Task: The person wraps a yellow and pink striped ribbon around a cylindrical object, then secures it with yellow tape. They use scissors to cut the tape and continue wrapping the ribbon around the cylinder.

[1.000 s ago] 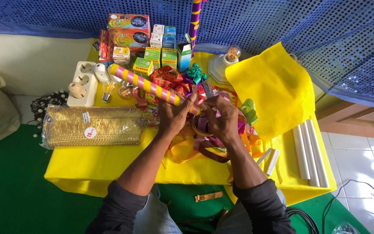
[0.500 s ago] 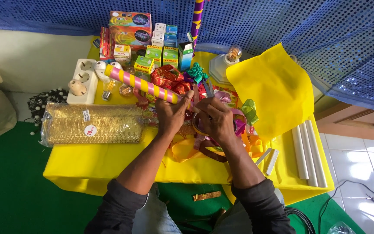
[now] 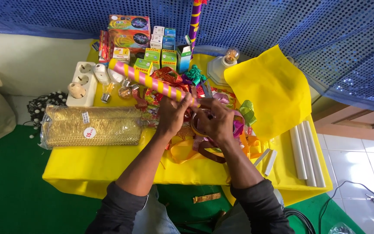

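Your two hands meet over the ribbon heap at the middle of the yellow table.

Your left hand point(image 3: 172, 113) curls its fingers around the lower end of the pink-and-yellow striped tube point(image 3: 152, 82), which slants up towards the table's far left corner. Your right hand point(image 3: 216, 122) pinches into the tangle of coloured ribbons point(image 3: 204, 145), fingertips just beside the left hand's; what exactly they grip, you cannot tell. The ribbons spill from under both palms towards the near edge. A gold mesh roll point(image 3: 92, 126) lies at the left edge, white tubes point(image 3: 304, 151) near the right edge, and a yellow bag point(image 3: 273, 89) leans at the far right.
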